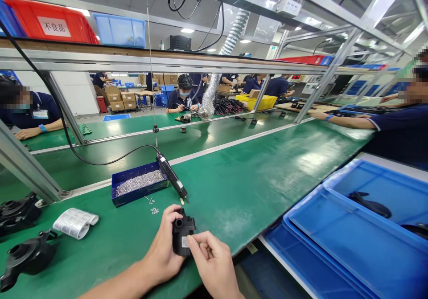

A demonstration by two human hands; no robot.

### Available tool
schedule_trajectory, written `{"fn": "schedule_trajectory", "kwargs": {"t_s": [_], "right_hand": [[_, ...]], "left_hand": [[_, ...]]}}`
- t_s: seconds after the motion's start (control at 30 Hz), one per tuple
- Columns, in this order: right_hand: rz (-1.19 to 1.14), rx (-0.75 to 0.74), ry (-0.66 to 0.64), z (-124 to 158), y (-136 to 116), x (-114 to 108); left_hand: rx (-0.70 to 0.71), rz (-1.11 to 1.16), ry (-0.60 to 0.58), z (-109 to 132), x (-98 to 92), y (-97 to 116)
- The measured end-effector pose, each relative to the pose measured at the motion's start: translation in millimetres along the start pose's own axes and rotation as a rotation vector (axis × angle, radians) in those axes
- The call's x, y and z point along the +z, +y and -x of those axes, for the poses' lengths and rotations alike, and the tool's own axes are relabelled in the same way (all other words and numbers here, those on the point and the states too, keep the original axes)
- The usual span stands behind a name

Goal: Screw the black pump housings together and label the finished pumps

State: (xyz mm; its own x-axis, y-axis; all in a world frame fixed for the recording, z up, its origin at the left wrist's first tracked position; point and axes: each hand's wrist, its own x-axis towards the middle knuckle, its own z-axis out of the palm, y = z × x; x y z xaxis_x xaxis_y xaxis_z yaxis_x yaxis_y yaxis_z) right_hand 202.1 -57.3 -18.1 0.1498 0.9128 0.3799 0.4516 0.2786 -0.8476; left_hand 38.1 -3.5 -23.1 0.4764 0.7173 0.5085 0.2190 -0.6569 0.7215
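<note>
Low in the head view, my left hand (165, 250) is wrapped round a black plastic housing (179, 233) with a round hole near its top. A small white label (185, 242) lies on the face of the housing. My right hand (216, 261) has thumb and forefinger closed at the label's right edge, the other fingers curled in. Just beyond my hands, a black electric screwdriver (172, 176) rests with its upper part on a blue tray (138, 185) of small metal screws. A few loose screws (154, 210) lie on the green bench (230, 192).
At left lie a curled sheet of labels (75, 223) and black housings (28, 252). Blue bins (334, 241) stand at right, black parts inside. A cable (110, 163) runs to the screwdriver. Metal posts (326, 74) carry an overhead shelf. Several people work across the bench and at right.
</note>
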Motion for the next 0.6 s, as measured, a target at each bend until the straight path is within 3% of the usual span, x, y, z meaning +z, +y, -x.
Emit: {"fn": "schedule_trajectory", "kwargs": {"t_s": [0.23, 0.47, 0.6], "right_hand": [[0.024, 0.015, -0.120, -6.3, -6.3, -8.3], [0.090, -0.014, -0.091, -2.9, -9.8, -5.5], [0.132, 0.001, -0.010, -4.0, -2.2, -2.0]], "left_hand": [[0.038, -0.073, 0.026, 1.6, 2.0, -6.7], [0.028, -0.049, 0.013, 1.6, 1.6, -6.1], [-0.022, -0.027, 0.019, 0.4, -0.5, -5.4]]}}
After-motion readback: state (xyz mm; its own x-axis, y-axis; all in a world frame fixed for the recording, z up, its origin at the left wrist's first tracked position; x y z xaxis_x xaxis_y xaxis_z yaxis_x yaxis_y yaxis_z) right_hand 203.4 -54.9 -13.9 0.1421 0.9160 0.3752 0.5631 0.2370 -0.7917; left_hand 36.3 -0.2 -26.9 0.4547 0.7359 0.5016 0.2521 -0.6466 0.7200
